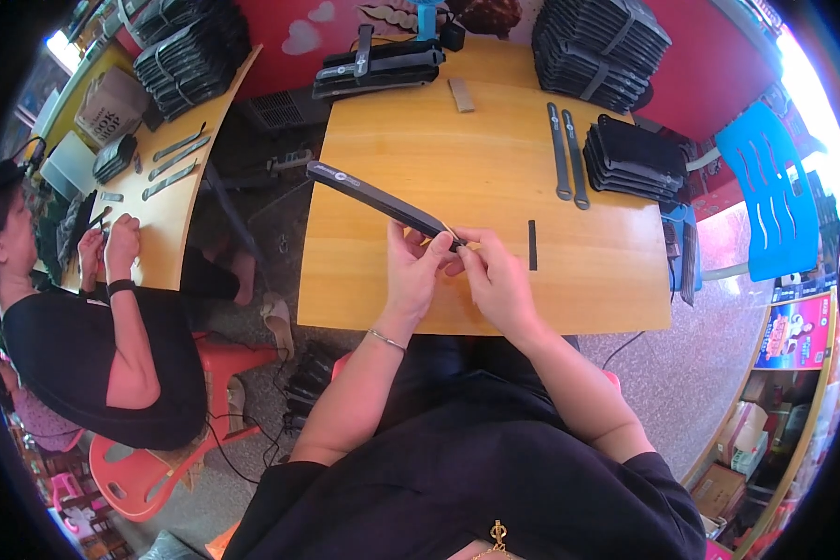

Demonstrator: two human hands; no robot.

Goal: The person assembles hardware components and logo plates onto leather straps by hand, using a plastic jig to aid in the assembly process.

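Note:
Over the near half of the wooden table [383,297], I hold a long, narrow bundle of black straps [369,194] tilted up toward the far left. My left hand [413,278] is closed around its near end, thumb on top. My right hand [499,287] pinches the same end with bent fingers. A thin pale strip [447,227] stands out between the hands; its kind is unclear. Right of my right hand lies a short black strip [532,245]. Farther back, two loose black straps [558,149] with slotted ends lie side by side.
Bound stacks of black straps stand at the back right [597,51], right edge [633,154] and back left [378,73]. A small brown block [461,95] lies at the back. On the left, a co-worker [103,327] handles straps at another table [173,224]. A blue chair [765,191] stands right.

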